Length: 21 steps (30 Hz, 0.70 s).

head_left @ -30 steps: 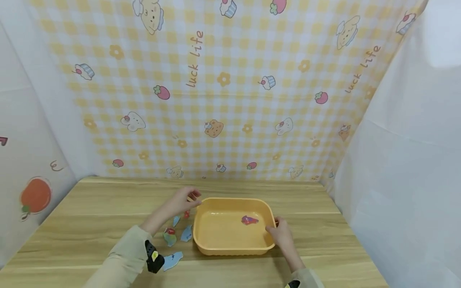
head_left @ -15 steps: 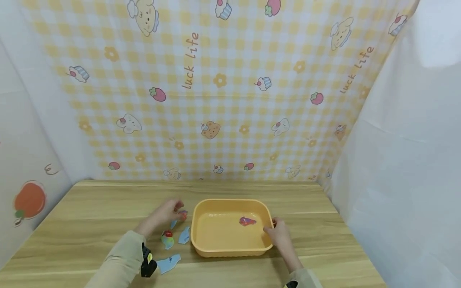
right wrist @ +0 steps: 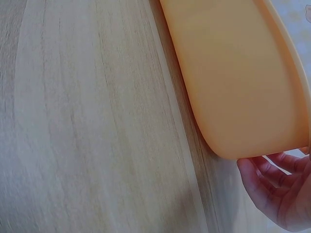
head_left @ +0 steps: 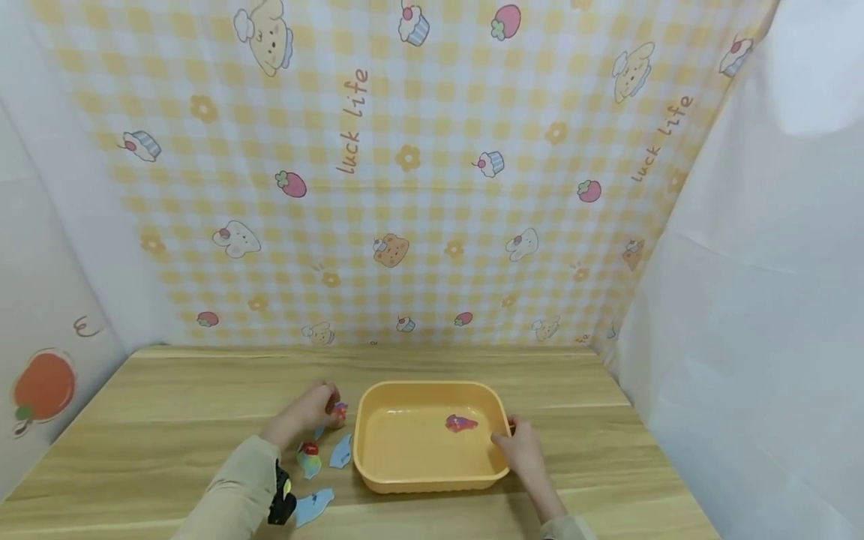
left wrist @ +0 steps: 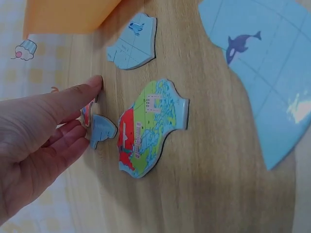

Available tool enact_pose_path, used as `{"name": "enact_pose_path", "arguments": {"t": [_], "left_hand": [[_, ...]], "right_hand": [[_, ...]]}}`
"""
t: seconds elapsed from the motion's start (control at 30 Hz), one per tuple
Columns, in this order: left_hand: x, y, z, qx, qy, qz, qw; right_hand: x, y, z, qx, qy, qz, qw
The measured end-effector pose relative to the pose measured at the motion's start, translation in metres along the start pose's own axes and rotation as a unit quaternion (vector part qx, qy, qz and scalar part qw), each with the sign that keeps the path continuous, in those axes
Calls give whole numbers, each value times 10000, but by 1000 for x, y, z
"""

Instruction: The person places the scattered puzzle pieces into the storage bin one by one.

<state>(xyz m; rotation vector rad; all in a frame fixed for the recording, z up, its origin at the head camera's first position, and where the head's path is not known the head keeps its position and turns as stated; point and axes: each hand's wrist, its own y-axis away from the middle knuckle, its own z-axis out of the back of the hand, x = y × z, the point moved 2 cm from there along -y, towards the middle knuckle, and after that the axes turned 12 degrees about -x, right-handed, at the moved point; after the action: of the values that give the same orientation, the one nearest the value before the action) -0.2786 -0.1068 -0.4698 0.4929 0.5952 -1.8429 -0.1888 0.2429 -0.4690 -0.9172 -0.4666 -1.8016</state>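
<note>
My left hand (head_left: 312, 409) pinches a small red puzzle piece (head_left: 340, 412) between thumb and fingers, left of the yellow tray (head_left: 432, 485). In the left wrist view most of that red piece is hidden by the fingers, and a small blue piece (left wrist: 103, 130) lies right beside them. A red-and-green map piece (left wrist: 146, 128) and a blue piece with a seal-like animal (left wrist: 135, 42) lie close by. My right hand (head_left: 525, 450) grips the tray's right side, thumb at the rim. Inside the tray is one purple-red piece (head_left: 462, 424).
A larger light-blue piece with an orca (head_left: 313, 507) lies nearest the front, by the left wrist. Everything rests on a wooden table (head_left: 574, 480). Behind it hangs a yellow checked cloth (head_left: 432, 202), with white cloth (head_left: 749, 300) at the right side.
My left hand has come away from the tray's back-left corner, down and left to the red piece, and now pinches it. The right hand stays at the tray; the head view has shifted slightly.
</note>
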Motion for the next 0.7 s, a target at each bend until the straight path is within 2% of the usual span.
{"name": "enact_pose_path", "arguments": {"t": [0.5,0.7], "left_hand": [[-4,-5,4,244,-217,10,9995],[-7,-5,1,155,-334,-126,9992]], "right_hand": [[1,2,0,-8,-3,14,10000],[3,3,0,50,13,65,10000]]}}
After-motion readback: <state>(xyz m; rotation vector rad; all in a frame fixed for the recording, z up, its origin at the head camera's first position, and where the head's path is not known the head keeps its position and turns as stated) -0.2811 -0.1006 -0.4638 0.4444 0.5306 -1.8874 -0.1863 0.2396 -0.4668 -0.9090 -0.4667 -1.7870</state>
